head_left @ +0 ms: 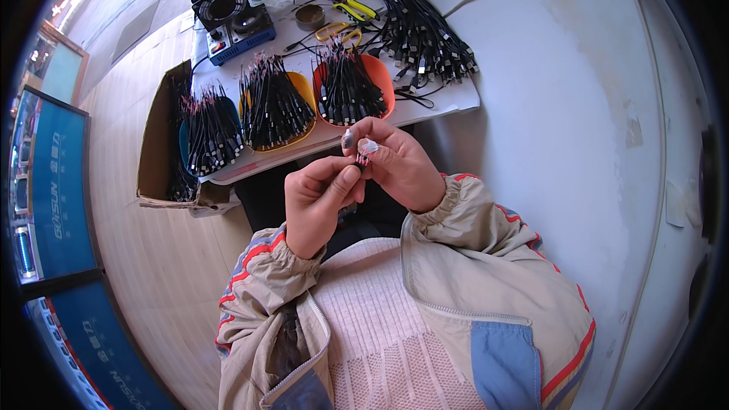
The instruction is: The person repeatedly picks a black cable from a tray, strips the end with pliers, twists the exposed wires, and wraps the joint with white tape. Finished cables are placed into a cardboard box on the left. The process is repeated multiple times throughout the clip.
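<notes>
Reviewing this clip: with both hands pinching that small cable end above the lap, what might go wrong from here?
1. The left hand and right hand hold the small cable end off the white table, over the lap; if it slips, it would likely fall out of sight.
2. The orange tray of black cables sits at the table's near edge, just beyond the hands; a forward reach might knock it off.
</notes>
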A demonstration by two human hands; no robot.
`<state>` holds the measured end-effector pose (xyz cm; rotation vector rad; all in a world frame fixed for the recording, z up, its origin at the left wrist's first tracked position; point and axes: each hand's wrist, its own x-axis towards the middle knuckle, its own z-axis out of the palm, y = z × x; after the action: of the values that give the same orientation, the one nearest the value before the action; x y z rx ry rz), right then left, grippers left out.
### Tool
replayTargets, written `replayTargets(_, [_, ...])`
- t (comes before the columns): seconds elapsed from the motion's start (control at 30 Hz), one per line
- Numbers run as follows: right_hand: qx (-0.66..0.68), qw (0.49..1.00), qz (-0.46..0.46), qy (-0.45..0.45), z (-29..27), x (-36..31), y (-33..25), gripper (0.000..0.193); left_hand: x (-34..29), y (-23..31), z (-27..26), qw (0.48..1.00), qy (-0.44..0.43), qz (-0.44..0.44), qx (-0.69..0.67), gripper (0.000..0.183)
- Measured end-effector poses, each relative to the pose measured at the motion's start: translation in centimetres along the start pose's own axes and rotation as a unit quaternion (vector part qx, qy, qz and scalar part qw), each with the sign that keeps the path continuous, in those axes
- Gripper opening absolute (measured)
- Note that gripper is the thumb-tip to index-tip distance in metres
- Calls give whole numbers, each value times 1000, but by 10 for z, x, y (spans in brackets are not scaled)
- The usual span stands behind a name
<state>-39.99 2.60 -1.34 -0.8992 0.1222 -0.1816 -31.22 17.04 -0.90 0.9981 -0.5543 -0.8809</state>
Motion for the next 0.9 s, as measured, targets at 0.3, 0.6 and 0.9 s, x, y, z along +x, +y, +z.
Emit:
replayTargets(0.3, [-100,993,-60,33,9,-5,2,22,-2,0,0,1000,3,-10,6,17])
replayTargets(0.6, [-73,997,-9,18,0,-1,7,22,3,-6,-9,998,-27,-38,-42,18])
replayTargets(0.9, [-106,990,-79,52,2,2,15,24,-2,0,-8,993,-7,-11,117,17])
